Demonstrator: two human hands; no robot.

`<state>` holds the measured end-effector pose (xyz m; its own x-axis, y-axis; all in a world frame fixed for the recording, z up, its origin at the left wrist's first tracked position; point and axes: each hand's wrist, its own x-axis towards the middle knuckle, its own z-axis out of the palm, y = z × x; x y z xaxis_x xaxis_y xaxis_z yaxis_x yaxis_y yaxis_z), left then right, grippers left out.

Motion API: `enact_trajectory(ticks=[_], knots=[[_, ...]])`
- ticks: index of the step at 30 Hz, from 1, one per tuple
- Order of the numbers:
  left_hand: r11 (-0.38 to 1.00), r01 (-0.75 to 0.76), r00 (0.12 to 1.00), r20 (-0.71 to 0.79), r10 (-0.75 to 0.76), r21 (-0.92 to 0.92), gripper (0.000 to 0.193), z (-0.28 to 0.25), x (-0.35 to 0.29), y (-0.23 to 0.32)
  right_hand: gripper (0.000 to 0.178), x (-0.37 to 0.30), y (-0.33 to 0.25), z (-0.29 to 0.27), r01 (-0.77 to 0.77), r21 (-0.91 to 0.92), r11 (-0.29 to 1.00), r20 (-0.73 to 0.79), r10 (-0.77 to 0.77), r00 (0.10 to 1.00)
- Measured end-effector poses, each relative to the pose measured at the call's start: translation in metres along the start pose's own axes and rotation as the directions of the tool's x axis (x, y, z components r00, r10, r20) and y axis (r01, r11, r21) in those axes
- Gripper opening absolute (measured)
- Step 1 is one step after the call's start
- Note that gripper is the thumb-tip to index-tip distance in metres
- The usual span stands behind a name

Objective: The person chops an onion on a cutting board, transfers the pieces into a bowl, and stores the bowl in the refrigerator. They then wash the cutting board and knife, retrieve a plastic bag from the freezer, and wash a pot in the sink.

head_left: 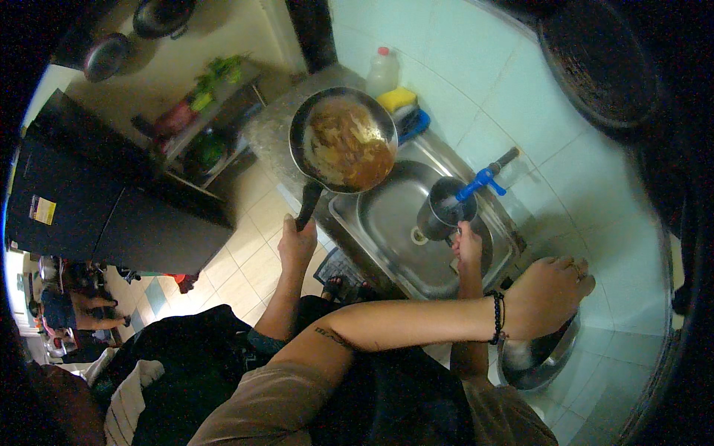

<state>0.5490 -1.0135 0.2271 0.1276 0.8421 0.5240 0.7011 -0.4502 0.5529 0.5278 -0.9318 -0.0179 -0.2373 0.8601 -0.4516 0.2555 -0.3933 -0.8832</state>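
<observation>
My right hand (468, 244) grips the handle of a dark grey pot (439, 217), held tilted over the sink beneath the tap (482, 183) with its blue handle. Pale water appears at the pot's mouth. My left arm, with a black bead bracelet (497, 316), crosses over my right arm. My left hand (549, 299) is bent with curled fingers, above a metal bowl (543, 364); what it grips, if anything, is hidden. To the left, another person's hand (296, 241) holds a frying pan (343, 140) with brown sauce residue inside by its black handle.
The steel sink (387, 186) has a drain in its floor. Behind it stand a yellow sponge (397, 98) and a clear bottle (383, 72) with a red cap. A large dark pan (599, 63) hangs at upper right. The co-worker in black (186, 349) stands close at my left.
</observation>
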Motion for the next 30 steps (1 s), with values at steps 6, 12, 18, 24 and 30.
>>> enact_trajectory(ticks=[6, 12, 18, 24, 30], knots=[[0.999, 0.005, 1.000, -0.005, -0.005, -0.048, 0.030, 0.003, -0.001, 0.001, 0.036, 0.001, 0.002, -0.002, 0.008, 0.107, 0.994, 0.004, -0.008, 1.000], [1.000, -0.018, 1.000, -0.008, 0.018, -0.006, 0.029, 0.002, -0.003, 0.005, 0.038, 0.002, 0.004, -0.001, 0.038, 0.113, 0.993, 0.020, -0.041, 0.999], [1.000, -0.014, 0.999, 0.052, 0.014, -0.001, 0.028, -0.007, -0.002, 0.005, 0.039, 0.003, 0.005, 0.000, 0.059, 0.082, 0.995, 0.019, -0.061, 0.998], [1.000, -0.002, 1.000, 0.014, 0.002, 0.007, 0.032, 0.003, -0.002, 0.001, 0.039, 0.004, 0.003, 0.000, 0.024, 0.083, 0.996, 0.055, -0.028, 0.998], [0.999, 0.028, 1.000, 0.005, -0.028, -0.019, 0.036, 0.008, 0.000, -0.007, 0.040, 0.005, -0.004, 0.002, 0.017, 0.086, 0.996, 0.039, -0.021, 0.999]])
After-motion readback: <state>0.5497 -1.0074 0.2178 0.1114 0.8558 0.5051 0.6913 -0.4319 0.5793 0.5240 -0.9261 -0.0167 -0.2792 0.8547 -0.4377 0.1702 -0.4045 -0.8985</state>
